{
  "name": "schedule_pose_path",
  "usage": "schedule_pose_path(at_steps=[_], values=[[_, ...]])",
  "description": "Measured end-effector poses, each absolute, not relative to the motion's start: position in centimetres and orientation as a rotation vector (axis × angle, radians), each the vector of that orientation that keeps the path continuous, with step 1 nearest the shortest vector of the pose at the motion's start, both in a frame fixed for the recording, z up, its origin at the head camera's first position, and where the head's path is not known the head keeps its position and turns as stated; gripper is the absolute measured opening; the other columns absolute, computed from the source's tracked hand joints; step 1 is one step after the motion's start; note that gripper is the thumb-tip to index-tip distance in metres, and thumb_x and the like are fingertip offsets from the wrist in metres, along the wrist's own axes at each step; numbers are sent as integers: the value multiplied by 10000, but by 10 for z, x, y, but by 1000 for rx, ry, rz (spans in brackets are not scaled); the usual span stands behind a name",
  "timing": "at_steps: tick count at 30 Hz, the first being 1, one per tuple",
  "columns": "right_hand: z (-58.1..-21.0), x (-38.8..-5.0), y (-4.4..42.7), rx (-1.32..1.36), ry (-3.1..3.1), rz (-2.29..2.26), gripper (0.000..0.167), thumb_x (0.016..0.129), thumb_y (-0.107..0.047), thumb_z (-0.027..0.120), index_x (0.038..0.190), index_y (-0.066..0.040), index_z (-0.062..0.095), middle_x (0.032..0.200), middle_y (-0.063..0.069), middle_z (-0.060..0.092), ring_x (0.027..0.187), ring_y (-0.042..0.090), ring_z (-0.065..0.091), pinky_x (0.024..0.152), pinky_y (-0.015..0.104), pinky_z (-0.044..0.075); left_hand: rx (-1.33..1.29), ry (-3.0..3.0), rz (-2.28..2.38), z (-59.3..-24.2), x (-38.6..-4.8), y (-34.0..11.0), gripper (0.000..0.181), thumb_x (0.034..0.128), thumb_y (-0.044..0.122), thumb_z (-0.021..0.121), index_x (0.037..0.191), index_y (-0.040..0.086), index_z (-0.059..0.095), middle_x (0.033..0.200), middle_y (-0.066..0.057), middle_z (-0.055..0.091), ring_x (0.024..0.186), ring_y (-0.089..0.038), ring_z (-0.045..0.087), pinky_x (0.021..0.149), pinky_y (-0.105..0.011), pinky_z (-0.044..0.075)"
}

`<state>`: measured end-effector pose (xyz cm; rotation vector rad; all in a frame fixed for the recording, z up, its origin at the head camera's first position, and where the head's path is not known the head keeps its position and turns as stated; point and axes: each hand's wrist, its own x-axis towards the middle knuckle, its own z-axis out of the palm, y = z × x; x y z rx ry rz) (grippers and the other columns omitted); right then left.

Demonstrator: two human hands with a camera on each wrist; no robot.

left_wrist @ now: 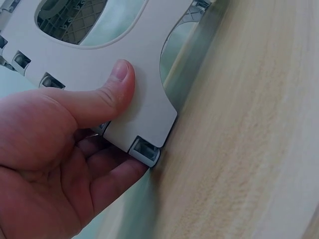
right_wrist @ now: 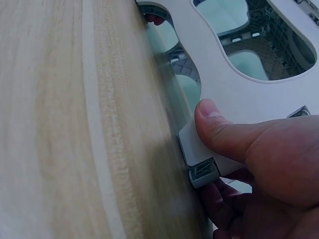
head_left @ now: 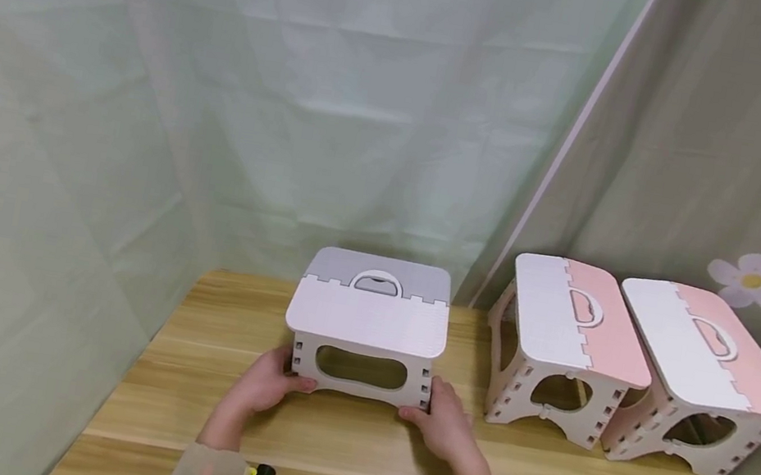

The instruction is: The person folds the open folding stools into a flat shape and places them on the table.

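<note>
A folding step stool [head_left: 368, 314] with a white and grey top stands upright near the back edge of the wooden table, its handle in the middle of the top. My left hand [head_left: 270, 379] grips the lower left corner of its front leg panel. In the left wrist view the thumb [left_wrist: 107, 97] lies on the panel's face and the fingers curl behind its edge. The opposite lower corner is held by my right hand [head_left: 444, 420]. Its thumb [right_wrist: 219, 129] presses the front face, with the other fingers partly hidden behind the leg.
Two pink and white folding stools, a nearer one [head_left: 579, 323] and one farther right [head_left: 716, 357], stand side by side on the table's right part. Pale curtains [head_left: 401, 108] hang behind the wooden table [head_left: 346, 456] and along its sides.
</note>
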<state>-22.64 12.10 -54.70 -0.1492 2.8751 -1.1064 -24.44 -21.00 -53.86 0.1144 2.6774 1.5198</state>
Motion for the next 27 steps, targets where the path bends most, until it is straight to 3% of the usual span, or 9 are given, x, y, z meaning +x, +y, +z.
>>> schedule_pose_path(at_steps=[9, 27], values=[[-544, -224, 121, -142, 2858, -1112, 613, 915, -395, 851, 1366, -72, 590, 1167, 89, 633, 1141, 320, 595, 864, 564, 383, 145, 2695, 1496, -536, -241, -207, 558, 875, 120, 901, 1321, -77, 629, 1195, -143, 725, 1056, -264, 661, 1001, -526, 518], [-550, -227, 121, -166, 2870, -1106, 632, 925, -393, 842, 1412, -80, 589, 1244, 109, 657, 1201, 351, 601, 898, 586, 404, 172, 2711, 1468, -534, -241, -207, 548, 901, 143, 880, 1343, -63, 630, 1225, -144, 721, 1068, -265, 659, 1007, -539, 514]])
